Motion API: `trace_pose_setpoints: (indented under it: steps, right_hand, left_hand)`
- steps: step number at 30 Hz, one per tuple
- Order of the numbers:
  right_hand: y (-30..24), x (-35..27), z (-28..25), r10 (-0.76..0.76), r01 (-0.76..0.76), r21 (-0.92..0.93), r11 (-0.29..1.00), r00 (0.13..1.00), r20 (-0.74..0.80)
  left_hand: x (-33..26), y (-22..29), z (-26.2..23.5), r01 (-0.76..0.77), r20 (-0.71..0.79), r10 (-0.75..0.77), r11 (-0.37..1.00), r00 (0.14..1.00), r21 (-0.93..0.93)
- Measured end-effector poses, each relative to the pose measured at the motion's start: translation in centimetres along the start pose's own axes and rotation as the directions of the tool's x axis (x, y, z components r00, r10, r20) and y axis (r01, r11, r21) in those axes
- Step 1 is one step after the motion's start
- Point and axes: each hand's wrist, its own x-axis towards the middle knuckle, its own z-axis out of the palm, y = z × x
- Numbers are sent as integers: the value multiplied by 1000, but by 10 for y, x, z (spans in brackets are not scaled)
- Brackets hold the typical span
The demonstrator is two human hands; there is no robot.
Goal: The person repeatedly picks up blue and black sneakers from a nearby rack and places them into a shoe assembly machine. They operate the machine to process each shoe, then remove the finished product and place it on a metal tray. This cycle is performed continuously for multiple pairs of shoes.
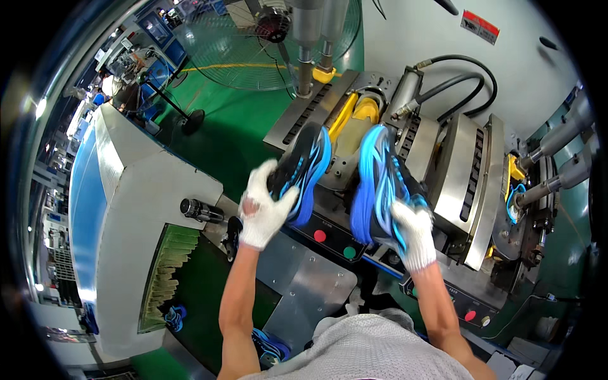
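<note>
Two blue and black sneakers are held up before the press machine, one in each hand. My left hand [264,206], in a white knit glove with a dark stain, grips the left sneaker [308,171] near its heel; the fingers wrap round its far side. My right hand [413,233], gloved likewise, is closed on the heel end of the right sneaker [377,180]. Both toes point away from me, and their wavy blue soles show. Between and beyond them lies the machine's pressing bed [350,136] with yellow pads.
Below the bed is a control panel [329,235] with red and green buttons. A second press station [500,183] stands at the right. At left, a white conveyor housing [149,190] has a strip-curtained opening; another sneaker [269,347] lies low down. A large fan [272,28] stands behind.
</note>
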Motion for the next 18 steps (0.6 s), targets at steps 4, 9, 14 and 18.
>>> trace_pose_setpoints:
  steps: [4, 9, 14, 18]
  right_hand:
    - [13, 161, 76, 91, -121, 113, 986, 967, 240]
    - [54, 330, 82, -310, -78, -900, 429, 923, -228]
    - [102, 418, 47, -268, -20, -849, -528, 952, 144]
    - [82, 449, 20, -434, -114, -894, -432, 896, 95]
  left_hand:
    - [-130, -60, -44, 202, -33, -199, 971, 979, 124]
    - [-296, -121, -41, 662, -187, -637, 691, 748, 290]
    - [-439, -124, -21, 889, -385, -818, 302, 427, 345]
    - [-483, -92, 18, 968, -483, -859, 52, 168, 245]
